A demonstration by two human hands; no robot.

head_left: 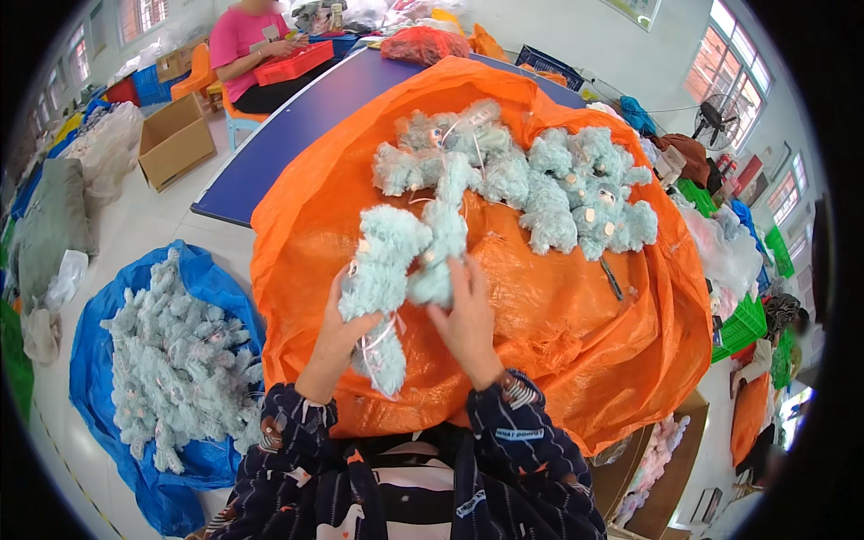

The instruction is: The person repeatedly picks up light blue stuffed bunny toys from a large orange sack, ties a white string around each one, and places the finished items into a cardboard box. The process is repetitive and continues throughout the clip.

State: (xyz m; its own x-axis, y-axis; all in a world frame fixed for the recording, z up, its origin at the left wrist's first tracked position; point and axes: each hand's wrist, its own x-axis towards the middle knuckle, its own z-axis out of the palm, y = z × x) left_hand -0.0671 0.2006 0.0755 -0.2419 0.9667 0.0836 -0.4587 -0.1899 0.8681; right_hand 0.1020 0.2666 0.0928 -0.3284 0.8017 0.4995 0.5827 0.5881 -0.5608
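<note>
My left hand grips a pale blue fluffy plush toy, its thumb lying across the fur near a pinkish-white ribbon. Beside it, my right hand closes thumb and fingers on the lower end of a second plush toy, which stretches up toward the pile. Both toys are over an orange plastic sheet. More fluffy plush toys lie heaped at the sheet's far side, and another group of plush toys sits to the right. Near that group is a slim dark tool whose kind I cannot make out.
On the floor at left, a blue bag holds many similar toys. The blue table extends behind the sheet. An open cardboard box stands farther left. A seated person handles a red tray. Another box is at lower right.
</note>
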